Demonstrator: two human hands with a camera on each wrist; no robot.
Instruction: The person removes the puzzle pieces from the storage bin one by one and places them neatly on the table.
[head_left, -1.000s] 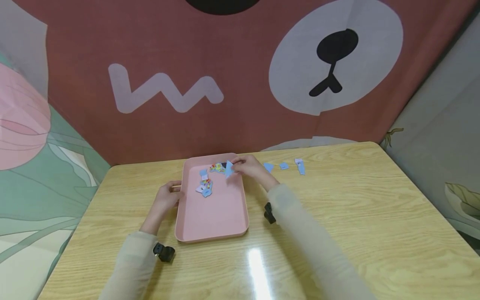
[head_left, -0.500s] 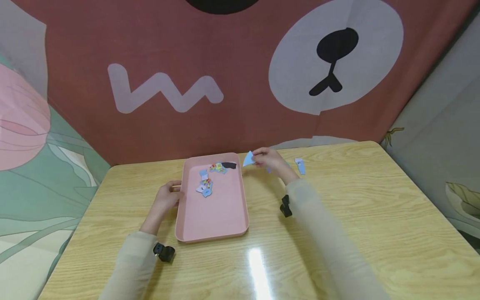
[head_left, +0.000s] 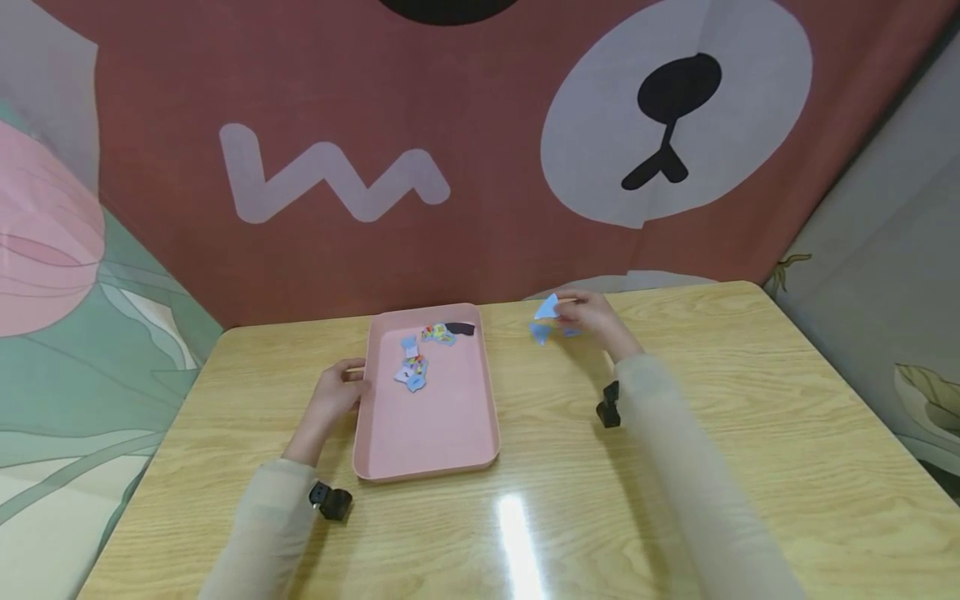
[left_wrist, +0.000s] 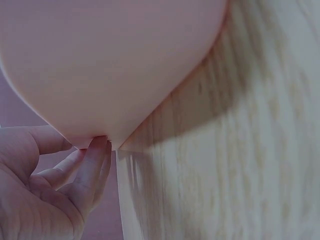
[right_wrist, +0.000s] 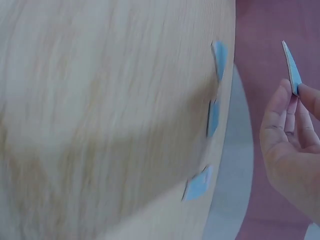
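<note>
My left hand [head_left: 335, 393] holds the left rim of a pink tray [head_left: 431, 433]. In the left wrist view the fingertips [left_wrist: 98, 145] touch the tray's outer wall, and the thumb is partly hidden behind it. My right hand [head_left: 594, 318] pinches a flat light blue puzzle piece [head_left: 547, 307] between thumb and fingers, raised above the table to the right of the tray. Beneath it lies another blue piece [head_left: 540, 333]. The right wrist view shows the held piece edge-on, with several blue pieces [right_wrist: 198, 183] in a row on the table.
Inside the tray lie a multicoloured cluster of pieces [head_left: 411, 367], another cluster [head_left: 437, 334] near the far edge, and a black piece [head_left: 460, 329]. A fabric backdrop [head_left: 480, 233] rises behind the wooden table [head_left: 712, 400].
My right hand has moved from over the tray's far right corner rightward to above the loose pieces, carrying the blue puzzle piece. My left hand stays at the tray rim.
</note>
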